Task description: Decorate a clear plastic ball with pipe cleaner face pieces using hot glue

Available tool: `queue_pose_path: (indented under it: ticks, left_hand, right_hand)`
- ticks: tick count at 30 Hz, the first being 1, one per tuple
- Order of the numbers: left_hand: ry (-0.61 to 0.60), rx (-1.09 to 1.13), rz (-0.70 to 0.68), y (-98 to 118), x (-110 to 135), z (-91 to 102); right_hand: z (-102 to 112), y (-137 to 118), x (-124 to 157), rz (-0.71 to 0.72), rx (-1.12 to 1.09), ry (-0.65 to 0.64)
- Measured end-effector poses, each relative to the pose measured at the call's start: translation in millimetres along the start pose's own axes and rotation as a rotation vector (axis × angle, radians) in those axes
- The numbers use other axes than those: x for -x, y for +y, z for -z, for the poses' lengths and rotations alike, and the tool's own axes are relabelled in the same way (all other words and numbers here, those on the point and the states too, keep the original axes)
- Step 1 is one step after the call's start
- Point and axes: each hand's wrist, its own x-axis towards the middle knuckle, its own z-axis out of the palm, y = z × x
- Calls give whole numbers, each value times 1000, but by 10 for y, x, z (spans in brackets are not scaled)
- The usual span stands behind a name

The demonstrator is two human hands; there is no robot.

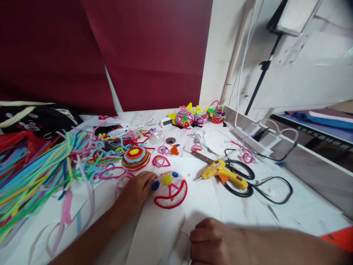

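My left hand (141, 187) is closed at the left edge of a clear plastic dome (162, 189). The dome carries a yellow coil, blue coils and a red pipe-cleaner mouth (170, 206) with pink strips inside. Curled into a fist, my right hand (206, 239) rests low on the white paper (165, 235); whatever its fingers may hold is hidden. Behind my left hand lies a second dome wrapped in striped pipe cleaner (135, 159), with a pink teardrop loop (161, 161) beside it. A yellow glue gun (224, 173) lies across black-handled scissors (242, 171) to the right.
Loose pipe cleaners (41, 176) cover the table's left side. Along the back stand a small digital timer (166, 122) and several colourful fish-like figures (184, 117). A power strip (252, 140) with plugs and cables runs along the right edge. The glue gun's cord (291, 189) loops rightward.
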Motion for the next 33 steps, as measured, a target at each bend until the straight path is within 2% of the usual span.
queue_pose_path:
  ticks: [4,8,14,17,21,26,30,33]
  left_hand:
    - [116,27,17,101,14,43]
    - [249,-23,46,119,28,159]
    - [565,-274,55,-134,-62,442]
    - [641,-317,101,-269,-117,519]
    - [631,-365,134,-388,-152,497]
    - [498,-430,180,-468,-177,397]
    - [406,-468,187,-457,-204,342]
    - [365,-496,198,-410,-245,327]
  right_hand:
    - [-15,3,-33,48,40,76]
    - [-26,11,-29,61,25,85]
    - [-51,0,4,53,33,39]
    - [-52,-11,-4,62,25,67]
    - [-53,-5,-15,68,0,81]
    - [-73,-5,27,64,-19,49]
    - [-94,-8,66,52,-22,-23]
    - [-97,1,75,49,-16,-23]
